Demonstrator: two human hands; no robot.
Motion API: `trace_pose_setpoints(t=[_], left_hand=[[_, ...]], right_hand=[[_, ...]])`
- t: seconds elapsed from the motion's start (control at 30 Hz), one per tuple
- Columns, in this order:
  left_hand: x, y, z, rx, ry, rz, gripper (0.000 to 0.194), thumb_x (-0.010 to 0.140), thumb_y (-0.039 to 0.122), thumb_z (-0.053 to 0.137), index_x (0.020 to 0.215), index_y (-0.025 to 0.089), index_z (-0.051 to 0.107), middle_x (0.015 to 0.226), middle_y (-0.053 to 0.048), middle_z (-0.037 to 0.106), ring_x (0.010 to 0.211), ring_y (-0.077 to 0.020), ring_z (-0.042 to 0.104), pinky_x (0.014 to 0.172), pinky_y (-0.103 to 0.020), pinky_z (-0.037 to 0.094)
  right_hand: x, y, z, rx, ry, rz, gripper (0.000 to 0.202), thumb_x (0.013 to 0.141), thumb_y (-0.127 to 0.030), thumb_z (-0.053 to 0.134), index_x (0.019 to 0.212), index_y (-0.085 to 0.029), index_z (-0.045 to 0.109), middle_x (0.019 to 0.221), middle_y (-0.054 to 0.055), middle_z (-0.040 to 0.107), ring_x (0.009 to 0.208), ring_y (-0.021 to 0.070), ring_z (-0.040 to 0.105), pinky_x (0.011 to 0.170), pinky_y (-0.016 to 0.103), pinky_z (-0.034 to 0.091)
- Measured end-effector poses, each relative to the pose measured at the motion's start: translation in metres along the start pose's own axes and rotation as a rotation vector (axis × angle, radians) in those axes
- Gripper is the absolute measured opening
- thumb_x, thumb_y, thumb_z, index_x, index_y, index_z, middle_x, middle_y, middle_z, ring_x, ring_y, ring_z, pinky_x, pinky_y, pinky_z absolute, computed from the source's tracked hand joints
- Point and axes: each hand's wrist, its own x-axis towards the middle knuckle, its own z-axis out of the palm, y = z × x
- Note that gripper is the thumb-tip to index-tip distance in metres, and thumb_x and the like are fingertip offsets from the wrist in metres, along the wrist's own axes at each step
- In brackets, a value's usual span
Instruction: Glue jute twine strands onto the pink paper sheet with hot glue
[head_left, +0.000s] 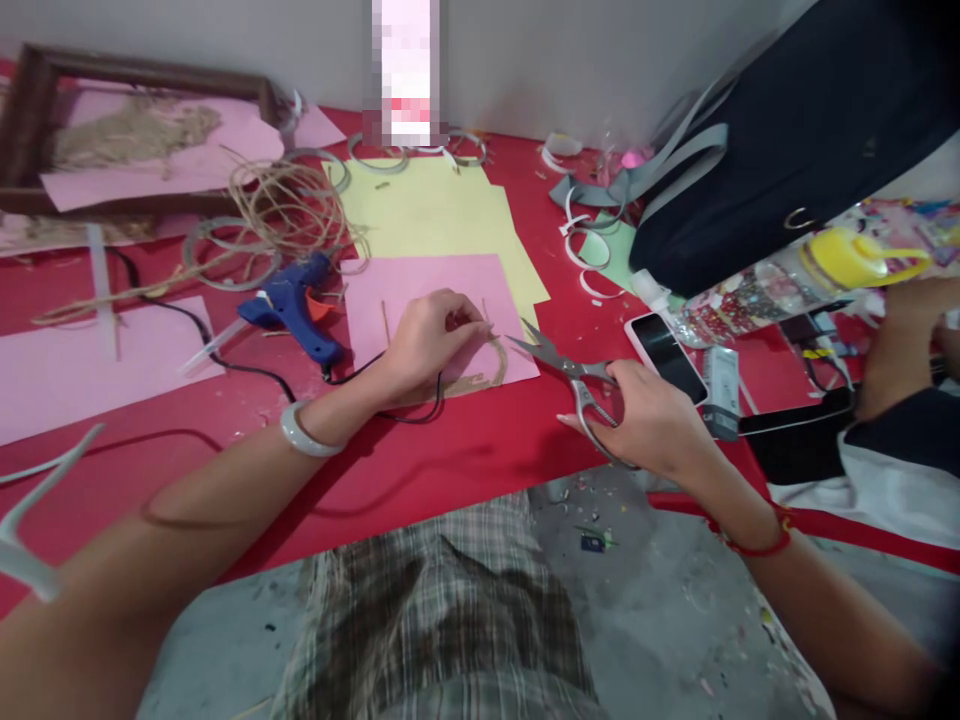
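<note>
My left hand [439, 340] rests over a pink sheet [435, 275] with thumb and fingers pinched together. What sits between the fingertips is too small to make out. Short brown twine pieces [385, 322] lie on the sheet, and a curved band of twine [495, 362] is fixed near its lower right. Gripped in my right hand [652, 415] is a pair of metal scissors [566, 368]. Their blades are parted and point left, just over the sheet's right edge, close to my left fingertips.
A blue glue gun [296, 310] with a black cord lies left of the sheet, beside a tangle of twine [289, 205]. Yellow paper [420, 210] is behind. On the right are a phone [667, 355], a bottle [772, 285], a dark bag [780, 140] and another person's arm [896, 340].
</note>
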Motion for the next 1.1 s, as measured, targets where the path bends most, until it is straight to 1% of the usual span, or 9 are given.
trace_pose_setpoints(t=[0.03, 0.1, 0.2, 0.37, 0.6, 0.7, 0.83, 1.0, 1.1], left_hand=[[0.001, 0.0, 0.001, 0.006, 0.001, 0.008, 0.007, 0.089, 0.025, 0.08, 0.085, 0.019, 0.08, 0.089, -0.005, 0.078, 0.082, -0.0193, 0.067, 0.079, -0.033, 0.052], [0.001, -0.001, 0.001, 0.013, 0.006, 0.02, 0.006, 0.089, 0.023, 0.08, 0.084, 0.019, 0.08, 0.089, -0.005, 0.077, 0.081, -0.019, 0.066, 0.078, -0.033, 0.051], [0.002, -0.002, 0.002, 0.014, 0.015, 0.024, 0.005, 0.089, 0.02, 0.082, 0.084, 0.019, 0.081, 0.088, -0.005, 0.075, 0.081, -0.0184, 0.066, 0.076, -0.032, 0.05], [0.001, -0.003, 0.004, -0.013, 0.038, 0.026, 0.004, 0.089, 0.018, 0.083, 0.085, 0.018, 0.082, 0.091, -0.005, 0.073, 0.08, -0.0167, 0.066, 0.077, -0.031, 0.052], [0.001, -0.005, 0.005, -0.05, 0.042, 0.051, 0.006, 0.088, 0.016, 0.084, 0.085, 0.019, 0.082, 0.09, -0.005, 0.073, 0.083, -0.0176, 0.065, 0.079, -0.032, 0.052], [0.001, -0.006, 0.006, -0.06, 0.045, 0.06, 0.006, 0.088, 0.016, 0.085, 0.084, 0.019, 0.082, 0.09, -0.005, 0.073, 0.085, -0.0185, 0.066, 0.08, -0.033, 0.051], [0.002, -0.006, 0.007, -0.062, 0.048, 0.053, 0.007, 0.088, 0.014, 0.084, 0.084, 0.019, 0.081, 0.091, -0.005, 0.073, 0.085, -0.0186, 0.065, 0.08, -0.034, 0.051], [0.002, -0.007, 0.007, -0.051, 0.05, 0.055, 0.008, 0.089, 0.017, 0.084, 0.083, 0.02, 0.08, 0.09, -0.005, 0.073, 0.083, -0.019, 0.064, 0.08, -0.035, 0.053], [0.001, -0.007, 0.007, -0.05, 0.044, 0.049, 0.007, 0.09, 0.017, 0.082, 0.084, 0.02, 0.079, 0.092, -0.005, 0.073, 0.084, -0.0192, 0.065, 0.081, -0.036, 0.053]], right_hand=[[-0.001, 0.0, 0.002, -0.034, 0.01, -0.049, 0.054, 0.09, -0.074, 0.061, 0.099, -0.021, 0.06, 0.095, 0.015, 0.071, 0.093, 0.0347, 0.071, 0.074, 0.041, 0.051], [0.003, -0.004, 0.005, -0.089, 0.009, -0.091, 0.052, 0.091, -0.072, 0.063, 0.101, -0.02, 0.061, 0.095, 0.014, 0.071, 0.094, 0.0343, 0.07, 0.076, 0.041, 0.051], [0.017, -0.016, 0.006, -0.143, -0.031, -0.075, 0.05, 0.089, -0.068, 0.068, 0.101, -0.02, 0.063, 0.097, 0.013, 0.071, 0.091, 0.0328, 0.069, 0.076, 0.04, 0.05], [0.038, -0.038, 0.003, -0.18, -0.144, -0.056, 0.042, 0.088, -0.056, 0.07, 0.103, -0.017, 0.065, 0.103, 0.015, 0.072, 0.097, 0.0323, 0.07, 0.077, 0.038, 0.049], [0.044, -0.047, 0.001, -0.222, -0.165, -0.037, 0.033, 0.091, -0.046, 0.066, 0.105, -0.016, 0.071, 0.102, 0.014, 0.075, 0.095, 0.0295, 0.07, 0.07, 0.035, 0.042], [0.045, -0.049, 0.0, -0.28, -0.175, -0.028, 0.036, 0.093, -0.047, 0.062, 0.107, -0.015, 0.073, 0.1, 0.014, 0.077, 0.092, 0.0292, 0.071, 0.065, 0.035, 0.035], [0.046, -0.052, -0.003, -0.347, -0.202, -0.039, 0.041, 0.096, -0.049, 0.056, 0.111, -0.015, 0.073, 0.103, 0.015, 0.079, 0.089, 0.0295, 0.072, 0.061, 0.035, 0.028], [0.048, -0.055, -0.012, -0.407, -0.264, -0.061, 0.047, 0.098, -0.056, 0.054, 0.115, -0.015, 0.071, 0.106, 0.018, 0.079, 0.087, 0.0307, 0.072, 0.062, 0.036, 0.028], [0.048, -0.054, -0.013, -0.421, -0.268, -0.066, 0.051, 0.097, -0.062, 0.055, 0.116, -0.017, 0.07, 0.106, 0.018, 0.079, 0.086, 0.0316, 0.072, 0.061, 0.036, 0.028]])
